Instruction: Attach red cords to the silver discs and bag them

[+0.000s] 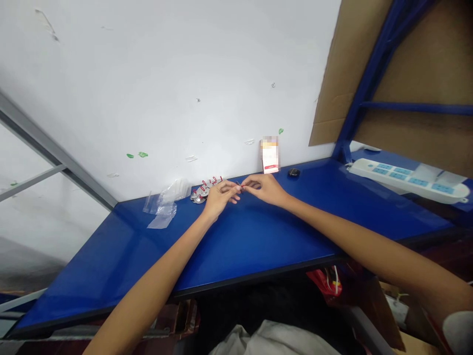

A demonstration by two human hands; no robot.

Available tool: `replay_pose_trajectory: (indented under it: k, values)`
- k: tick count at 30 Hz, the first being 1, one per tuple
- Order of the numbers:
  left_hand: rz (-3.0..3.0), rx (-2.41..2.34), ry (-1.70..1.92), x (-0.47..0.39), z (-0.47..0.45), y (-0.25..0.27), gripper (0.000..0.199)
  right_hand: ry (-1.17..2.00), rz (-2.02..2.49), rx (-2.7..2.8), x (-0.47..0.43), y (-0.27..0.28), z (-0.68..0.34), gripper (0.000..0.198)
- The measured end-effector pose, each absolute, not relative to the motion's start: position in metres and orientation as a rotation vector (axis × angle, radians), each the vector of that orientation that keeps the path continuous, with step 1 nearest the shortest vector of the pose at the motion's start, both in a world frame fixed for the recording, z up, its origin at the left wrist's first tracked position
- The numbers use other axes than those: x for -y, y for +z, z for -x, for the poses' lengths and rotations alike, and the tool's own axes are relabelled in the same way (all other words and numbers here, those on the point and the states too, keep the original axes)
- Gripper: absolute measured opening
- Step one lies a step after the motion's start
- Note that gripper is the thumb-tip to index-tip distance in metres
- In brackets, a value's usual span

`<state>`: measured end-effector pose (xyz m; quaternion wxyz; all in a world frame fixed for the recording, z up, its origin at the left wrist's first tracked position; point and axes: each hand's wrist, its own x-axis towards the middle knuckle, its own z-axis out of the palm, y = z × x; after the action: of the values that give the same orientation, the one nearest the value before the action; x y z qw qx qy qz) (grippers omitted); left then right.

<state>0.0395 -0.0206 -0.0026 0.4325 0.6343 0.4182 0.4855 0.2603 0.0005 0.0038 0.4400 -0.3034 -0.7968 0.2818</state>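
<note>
Above the blue table, my left hand (220, 196) and my right hand (266, 189) meet with fingertips pinched. Between them is a small dark piece with a bit of red (240, 187), too small to name, and both hands grip it. Just behind and left of my left hand lies a pile of shiny silver round pieces with red loops (199, 193); that hand partly covers it. Clear plastic bags (164, 212) lie flat to the left of the pile.
A phone-like lit panel (270, 158), partly blurred, leans on the white wall behind my right hand. Right of it sits a small black rounded object (293, 172). A white power strip (406, 180) lies at the right, by a blue metal frame (354, 113). The blue table's (258, 251) front edge is near me.
</note>
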Motion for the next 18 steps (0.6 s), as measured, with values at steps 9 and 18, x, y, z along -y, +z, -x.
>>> replay_pose_trajectory:
  k: [9,18]
  values:
    - [-2.314,-1.269,1.084,0.020,-0.040,-0.005,0.020,0.195,0.918,2.272,-0.006,0.013,-0.276,0.008]
    - [-2.476,-1.320,0.960,0.015,-0.037,-0.013,0.017,0.153,1.026,2.390,-0.025,-0.007,-0.284,0.020]
